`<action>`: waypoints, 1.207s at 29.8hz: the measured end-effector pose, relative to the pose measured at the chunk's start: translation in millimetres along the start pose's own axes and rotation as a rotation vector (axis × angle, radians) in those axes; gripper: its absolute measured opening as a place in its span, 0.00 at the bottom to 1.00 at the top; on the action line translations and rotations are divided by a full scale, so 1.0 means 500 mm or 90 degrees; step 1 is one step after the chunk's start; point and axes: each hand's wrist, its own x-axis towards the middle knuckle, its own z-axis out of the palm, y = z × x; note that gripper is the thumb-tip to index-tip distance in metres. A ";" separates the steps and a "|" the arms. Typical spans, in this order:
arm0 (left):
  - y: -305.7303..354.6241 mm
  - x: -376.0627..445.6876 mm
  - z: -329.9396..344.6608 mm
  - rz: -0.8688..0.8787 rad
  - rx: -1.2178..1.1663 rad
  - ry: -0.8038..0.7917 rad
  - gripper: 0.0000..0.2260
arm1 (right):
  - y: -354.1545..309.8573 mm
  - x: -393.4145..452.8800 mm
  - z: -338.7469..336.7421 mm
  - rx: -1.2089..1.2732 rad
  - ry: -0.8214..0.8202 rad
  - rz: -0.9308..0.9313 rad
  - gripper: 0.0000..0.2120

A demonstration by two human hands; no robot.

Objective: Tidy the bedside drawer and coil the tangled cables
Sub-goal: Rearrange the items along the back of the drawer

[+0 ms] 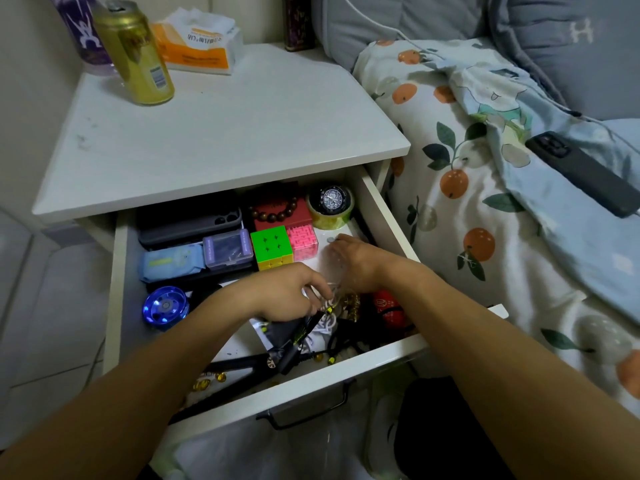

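Inside the open drawer [388, 216], the left hand [287, 296] curls its fingers [317, 284] around white cables [325, 323] tangled near the front. The right hand [349, 258] reaches in beside it, fingers blurred, so its grip cannot be told. The left arm covers part of the tangle.

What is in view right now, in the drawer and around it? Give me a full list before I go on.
can: 1, gold, nightstand top, back left
tissue pack: 1, orange and white, nightstand top, back
phone case: 1, dark grey, drawer back left
bead bracelet: 1, brown, on red box
watch: 1, black, inside tape roll, drawer back right
puzzle cube: 1, green top, drawer middle
maze cube: 1, pink, right of puzzle cube
yo-yo: 1, blue, drawer left
tangled cables: bundle, white and black, drawer front
phone: 1, black, on bed
left hand: grip on cables
right hand: in drawer, grip unclear
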 end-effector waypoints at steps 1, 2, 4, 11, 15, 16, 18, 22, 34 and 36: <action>-0.001 0.001 -0.002 0.004 -0.002 0.000 0.18 | 0.003 0.000 0.002 0.013 0.009 0.004 0.29; -0.004 0.003 -0.005 0.005 -0.007 0.003 0.18 | 0.005 -0.001 0.001 0.043 0.027 0.020 0.31; -0.010 0.005 -0.011 0.006 -0.036 0.030 0.18 | 0.008 -0.007 -0.003 0.102 0.115 0.054 0.27; -0.009 0.012 -0.029 0.051 -0.472 0.327 0.12 | 0.000 -0.067 -0.004 0.626 0.152 0.097 0.06; 0.003 0.013 -0.027 0.071 -0.629 0.385 0.10 | -0.014 -0.106 -0.006 0.737 0.048 0.032 0.07; 0.007 0.012 -0.025 0.075 -0.656 0.390 0.09 | -0.019 -0.113 -0.007 0.754 0.039 0.013 0.06; 0.012 0.012 -0.026 0.079 -0.669 0.400 0.08 | -0.023 -0.117 -0.008 0.763 0.057 -0.004 0.05; 0.006 0.010 -0.033 0.031 -0.552 0.391 0.05 | -0.018 -0.115 -0.015 0.700 0.181 0.041 0.11; 0.006 0.017 -0.022 -0.001 -0.613 0.319 0.09 | 0.007 -0.095 -0.015 0.774 0.303 0.149 0.07; 0.005 0.022 -0.021 -0.014 -0.625 0.316 0.09 | 0.005 -0.098 -0.009 0.788 0.278 0.150 0.07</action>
